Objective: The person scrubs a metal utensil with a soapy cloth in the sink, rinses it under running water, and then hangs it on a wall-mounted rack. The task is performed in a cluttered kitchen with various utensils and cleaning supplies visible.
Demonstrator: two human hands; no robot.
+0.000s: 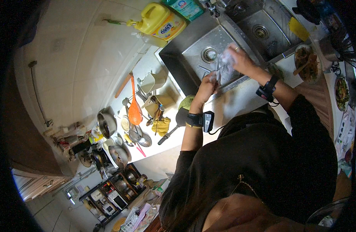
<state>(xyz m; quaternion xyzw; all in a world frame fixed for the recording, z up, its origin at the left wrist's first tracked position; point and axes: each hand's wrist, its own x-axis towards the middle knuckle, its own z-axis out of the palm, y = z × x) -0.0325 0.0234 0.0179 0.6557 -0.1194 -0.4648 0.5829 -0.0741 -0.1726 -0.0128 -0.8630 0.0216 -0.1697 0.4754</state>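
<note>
Both hands are over the left basin of a stainless steel sink. My left hand grips some slender metal utensils, whose exact kind cannot be told. My right hand, blurred, holds a whitish, soapy-looking cloth or mesh against their upper part. More thin metal pieces show beside my left hand, over the basin floor. The drain lies just beyond the hands, with something whitish in it. A chrome faucet stands at the basin's far edge.
A yellow detergent jug and a teal bottle stand beside the sink. The counter holds an orange slotted spoon, plastic holders, a yellow cloth, a dark pan and pots. Plated food sits at right.
</note>
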